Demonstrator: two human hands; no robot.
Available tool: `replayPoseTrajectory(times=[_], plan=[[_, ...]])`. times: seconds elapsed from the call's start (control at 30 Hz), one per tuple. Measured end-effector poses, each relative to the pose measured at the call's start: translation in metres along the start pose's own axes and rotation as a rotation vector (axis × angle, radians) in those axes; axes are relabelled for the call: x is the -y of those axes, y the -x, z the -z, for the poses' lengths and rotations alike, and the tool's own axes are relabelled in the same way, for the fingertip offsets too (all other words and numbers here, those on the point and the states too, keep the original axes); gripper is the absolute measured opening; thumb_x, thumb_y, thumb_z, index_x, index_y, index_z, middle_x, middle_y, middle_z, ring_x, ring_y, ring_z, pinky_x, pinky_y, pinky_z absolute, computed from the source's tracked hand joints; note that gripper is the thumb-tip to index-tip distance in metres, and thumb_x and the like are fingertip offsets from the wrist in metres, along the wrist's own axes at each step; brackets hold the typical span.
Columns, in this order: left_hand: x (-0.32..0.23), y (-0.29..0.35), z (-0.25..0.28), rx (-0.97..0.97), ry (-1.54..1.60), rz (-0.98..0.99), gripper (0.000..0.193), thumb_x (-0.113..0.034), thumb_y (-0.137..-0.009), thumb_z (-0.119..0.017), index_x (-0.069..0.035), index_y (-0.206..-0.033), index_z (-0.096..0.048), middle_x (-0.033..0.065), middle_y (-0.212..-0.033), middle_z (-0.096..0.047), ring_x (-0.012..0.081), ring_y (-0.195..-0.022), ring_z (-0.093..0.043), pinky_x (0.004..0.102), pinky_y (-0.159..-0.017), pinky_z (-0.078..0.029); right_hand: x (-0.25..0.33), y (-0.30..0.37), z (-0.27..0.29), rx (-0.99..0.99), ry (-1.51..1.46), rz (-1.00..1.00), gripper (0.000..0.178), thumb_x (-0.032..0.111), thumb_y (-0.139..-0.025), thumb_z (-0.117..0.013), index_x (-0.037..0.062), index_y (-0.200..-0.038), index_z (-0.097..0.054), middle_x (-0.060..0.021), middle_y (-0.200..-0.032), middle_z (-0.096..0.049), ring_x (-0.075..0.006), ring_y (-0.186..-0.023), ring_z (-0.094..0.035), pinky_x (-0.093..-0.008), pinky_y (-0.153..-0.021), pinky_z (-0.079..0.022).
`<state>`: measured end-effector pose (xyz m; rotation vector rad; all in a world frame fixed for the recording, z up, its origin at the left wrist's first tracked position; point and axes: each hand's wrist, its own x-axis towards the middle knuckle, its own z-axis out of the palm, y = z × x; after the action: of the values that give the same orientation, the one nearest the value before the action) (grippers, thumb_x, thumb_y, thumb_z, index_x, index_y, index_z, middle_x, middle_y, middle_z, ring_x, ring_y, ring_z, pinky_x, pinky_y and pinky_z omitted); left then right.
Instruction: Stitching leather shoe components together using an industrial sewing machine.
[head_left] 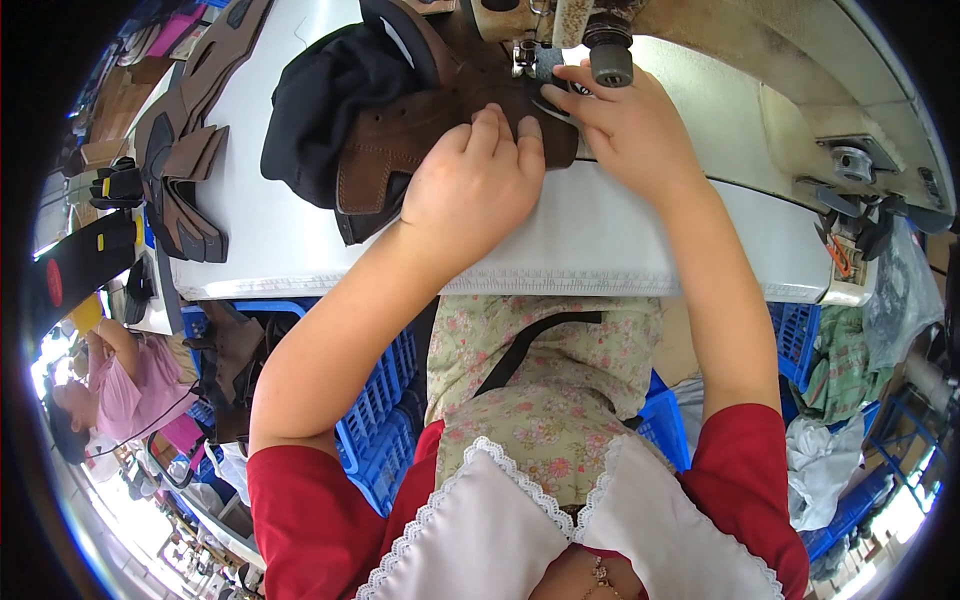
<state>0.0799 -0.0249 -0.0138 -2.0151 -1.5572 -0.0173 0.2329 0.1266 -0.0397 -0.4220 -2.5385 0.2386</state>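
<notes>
A brown leather shoe upper (378, 150) with a bunched black fabric lining (325, 90) lies on the white sewing machine table (600, 235). Its right end sits beneath the machine's needle area (523, 60). My left hand (475, 180) is closed on the near side of the upper, fingers bent and pressed together over the leather. Close by the needle, my right hand (635, 125) pinches the upper's right edge beside a black strip, thumb and forefinger reaching toward the machine. The exact stitching point is partly hidden by the machine head and a dark round knob (611, 62).
Stacked brown leather pieces (180, 180) lie at the table's left. Blue plastic crates (375, 430) stand below. The machine arm (800, 60) arches along the right, with orange-handled snips (838, 257) near the table's corner. A person in pink (145, 375) works at far left.
</notes>
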Motion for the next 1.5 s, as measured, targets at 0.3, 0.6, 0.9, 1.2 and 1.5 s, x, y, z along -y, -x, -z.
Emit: replayPoseTrajectory(times=[0.3,0.6,0.9,1.2,1.5], plan=[[0.002,-0.005,-0.001,-0.042,0.031,-0.023,0.036,-0.017,-0.073,-0.061,-0.001,-0.104,-0.069,0.0155,-0.093,-0.072,0.0261,-0.096,-0.067,0.0299,-0.075,-0.053,-0.002,0.002,0.004,0.011,0.073,-0.008,0.035,0.007,-0.082,-0.061,0.0199,-0.11,-0.075,0.002,-0.115,-0.069,-0.0234,-0.116,-0.057,-0.041,-0.097,-0.044],[0.012,-0.011,-0.007,-0.071,0.046,-0.049,0.037,-0.015,-0.071,-0.062,0.001,-0.103,-0.068,0.015,-0.09,-0.071,0.0268,-0.096,-0.067,0.0306,-0.076,-0.054,-0.009,-0.002,-0.004,-0.045,0.023,0.006,0.035,0.005,-0.079,-0.06,0.0187,-0.108,-0.075,0.0017,-0.111,-0.069,-0.0235,-0.113,-0.058,-0.0422,-0.092,-0.045],[0.024,-0.013,-0.01,0.044,0.073,-0.045,0.039,-0.016,-0.075,-0.061,-0.001,-0.11,-0.065,0.0169,-0.103,-0.071,0.0248,-0.102,-0.067,0.0317,-0.083,-0.054,-0.005,-0.006,0.0,0.018,0.036,-0.044,0.042,-0.001,-0.082,-0.057,0.0179,-0.116,-0.071,-0.0008,-0.122,-0.067,-0.0284,-0.105,-0.062,-0.041,-0.091,-0.05],[0.037,-0.007,-0.012,0.043,0.12,-0.09,0.026,-0.02,-0.077,-0.06,-0.011,-0.101,-0.057,0.018,-0.11,-0.07,0.027,-0.108,-0.065,0.0342,-0.083,-0.055,-0.001,-0.008,0.006,0.086,0.13,-0.028,0.048,-0.002,-0.081,-0.058,0.0214,-0.122,-0.068,0.0031,-0.126,-0.065,-0.0281,-0.101,-0.062,-0.0412,-0.093,-0.049],[0.043,-0.011,-0.014,0.069,0.16,-0.096,0.026,-0.017,-0.077,-0.061,-0.013,-0.103,-0.06,0.0155,-0.115,-0.069,0.0263,-0.111,-0.064,0.0353,-0.086,-0.054,-0.002,-0.006,-0.003,0.002,0.075,-0.03,0.034,0.001,-0.077,-0.062,0.0158,-0.105,-0.074,0.0013,-0.11,-0.066,-0.022,-0.111,-0.057,-0.041,-0.09,-0.045]])
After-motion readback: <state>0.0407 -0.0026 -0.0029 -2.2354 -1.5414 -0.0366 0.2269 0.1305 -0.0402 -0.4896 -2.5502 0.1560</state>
